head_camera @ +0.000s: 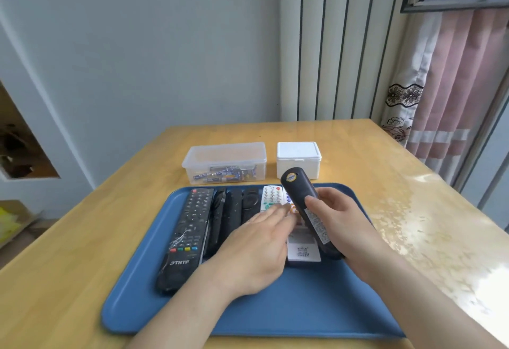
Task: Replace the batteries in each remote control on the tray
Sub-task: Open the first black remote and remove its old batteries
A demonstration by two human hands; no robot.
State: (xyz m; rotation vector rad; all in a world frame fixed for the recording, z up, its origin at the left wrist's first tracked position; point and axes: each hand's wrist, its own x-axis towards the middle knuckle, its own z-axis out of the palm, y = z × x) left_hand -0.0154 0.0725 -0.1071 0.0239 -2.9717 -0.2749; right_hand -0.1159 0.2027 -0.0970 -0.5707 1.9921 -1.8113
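Note:
A blue tray lies on the wooden table and carries several remotes side by side. My right hand is shut on a dark remote, held back side up and tilted above the tray, with a round yellow sticker near its top and a white label lower down. My left hand hovers flat with fingers apart over the tray's middle, its fingertips close to the held remote. A large black remote lies at the tray's left. Two white remotes lie partly hidden under my hands.
A clear plastic box with several batteries inside stands behind the tray. A closed white box stands to its right. Curtains hang at the right, past the table edge. The table's right side is glossy with reflections.

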